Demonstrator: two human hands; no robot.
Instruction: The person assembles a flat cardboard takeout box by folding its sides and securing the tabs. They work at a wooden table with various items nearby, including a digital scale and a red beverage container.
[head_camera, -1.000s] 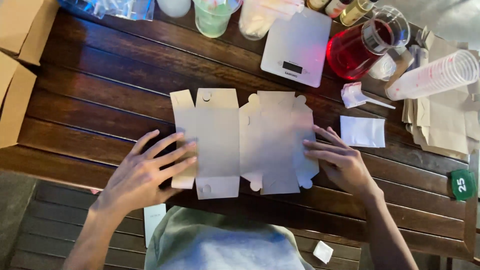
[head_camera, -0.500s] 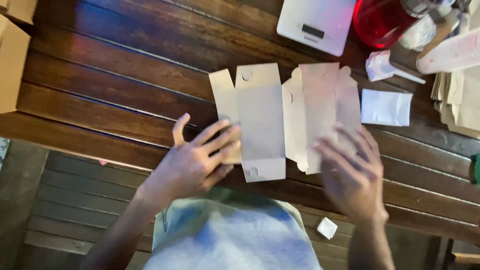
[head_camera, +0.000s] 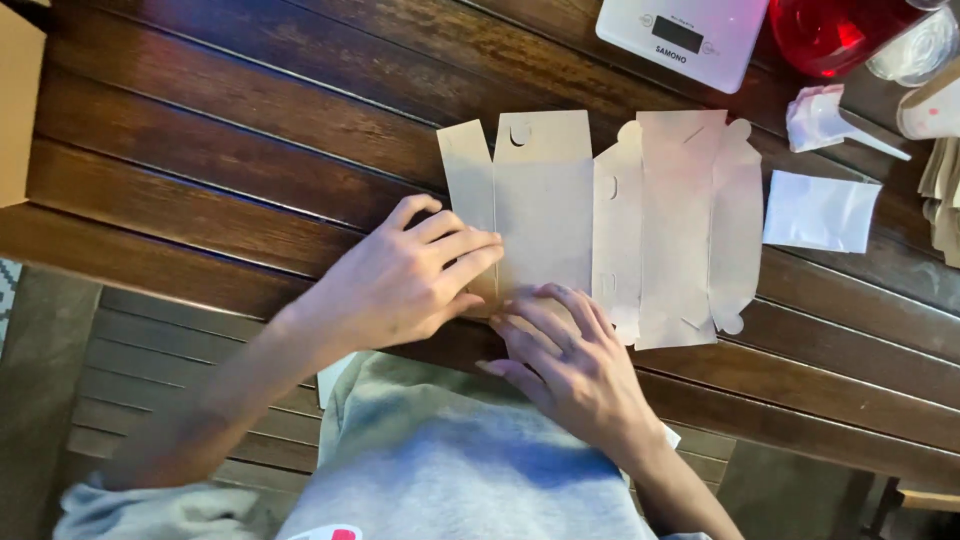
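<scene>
A flat, unfolded light-brown cardboard box blank (head_camera: 610, 215) lies on the dark wooden slatted table (head_camera: 250, 170). My left hand (head_camera: 405, 275) rests on the blank's left flap, fingers pointing right and pressing it down. Close beside it, my right hand (head_camera: 560, 350) has its fingertips on the blank's lower left edge at the table's near side. Both hands touch the same left panel; neither lifts it.
A white kitchen scale (head_camera: 685, 35) sits at the back, with a red-filled glass jug (head_camera: 830, 35) to its right. A small white sachet (head_camera: 820, 210) and a torn white packet (head_camera: 820, 115) lie right of the blank. A cardboard box (head_camera: 18, 105) stands far left.
My right hand has moved left from the blank's right panels to its lower left edge, next to my left hand. The view has shifted, so the blank sits further right in frame.
</scene>
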